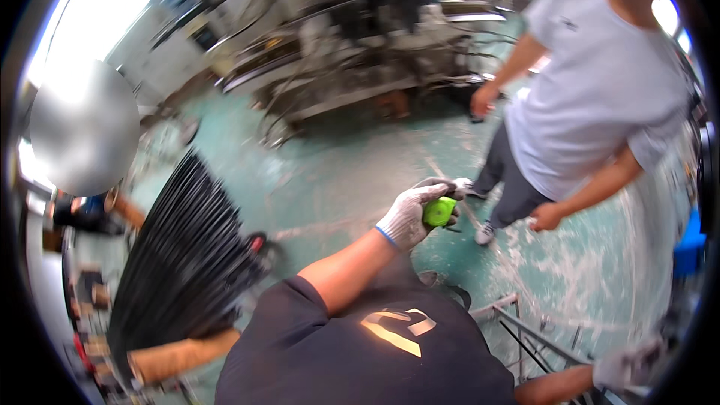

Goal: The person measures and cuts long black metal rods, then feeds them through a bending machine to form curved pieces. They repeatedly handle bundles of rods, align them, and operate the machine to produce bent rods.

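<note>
In front of my chest, my left hand wears a whitish knit glove with a blue cuff edge. Its fingers are wrapped round a bright green tape measure with a rounded case. No drawn-out blade can be made out. Low on the right, my right hand, also gloved, is held out to the side next to a metal frame of thin bars. Motion blur smears its fingers, so whether it grips anything is unclear.
A person in a white T-shirt stands ahead on the right. Black rods or tubes lie bundled at left, near a brown roll-like piece. Cluttered machinery stands across the green floor. Something blue is at far right.
</note>
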The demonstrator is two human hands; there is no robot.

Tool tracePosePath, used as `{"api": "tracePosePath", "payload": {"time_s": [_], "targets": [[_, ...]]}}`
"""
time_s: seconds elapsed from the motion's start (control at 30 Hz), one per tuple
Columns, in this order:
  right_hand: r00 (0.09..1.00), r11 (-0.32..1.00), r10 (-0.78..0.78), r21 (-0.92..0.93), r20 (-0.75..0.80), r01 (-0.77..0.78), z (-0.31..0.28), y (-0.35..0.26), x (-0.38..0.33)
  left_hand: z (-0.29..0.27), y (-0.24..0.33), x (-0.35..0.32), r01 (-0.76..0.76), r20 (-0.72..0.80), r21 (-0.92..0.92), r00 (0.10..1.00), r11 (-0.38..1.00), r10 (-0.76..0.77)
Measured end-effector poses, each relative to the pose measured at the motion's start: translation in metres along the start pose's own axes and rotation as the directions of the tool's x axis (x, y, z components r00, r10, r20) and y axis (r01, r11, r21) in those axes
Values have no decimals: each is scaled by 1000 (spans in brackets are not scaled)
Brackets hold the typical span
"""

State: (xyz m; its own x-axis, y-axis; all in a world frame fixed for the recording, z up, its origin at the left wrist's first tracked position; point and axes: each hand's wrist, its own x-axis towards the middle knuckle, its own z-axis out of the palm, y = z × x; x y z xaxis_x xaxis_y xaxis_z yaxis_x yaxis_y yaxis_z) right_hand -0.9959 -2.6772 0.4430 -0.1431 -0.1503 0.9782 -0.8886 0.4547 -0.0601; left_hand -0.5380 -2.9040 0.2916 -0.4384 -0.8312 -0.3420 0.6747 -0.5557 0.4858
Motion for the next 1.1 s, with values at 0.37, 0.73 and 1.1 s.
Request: {"api": "tracePosePath", "payload": {"time_s": [0.37,0.73,1.1], "targets": [[492,163,-658,746,570,-646,28,-389,-142,-100,118,-279,-239,-220,944,50,226,974],[462,-315,-879,869,-117,-380,-132,-685,-138,-275,139,-508,762,-25,630,-170,147,985],[-120,-365,-925,931,-360,22,-233,-842,-192,-289,113,-515,700,159,714,-177,11,971]]}}
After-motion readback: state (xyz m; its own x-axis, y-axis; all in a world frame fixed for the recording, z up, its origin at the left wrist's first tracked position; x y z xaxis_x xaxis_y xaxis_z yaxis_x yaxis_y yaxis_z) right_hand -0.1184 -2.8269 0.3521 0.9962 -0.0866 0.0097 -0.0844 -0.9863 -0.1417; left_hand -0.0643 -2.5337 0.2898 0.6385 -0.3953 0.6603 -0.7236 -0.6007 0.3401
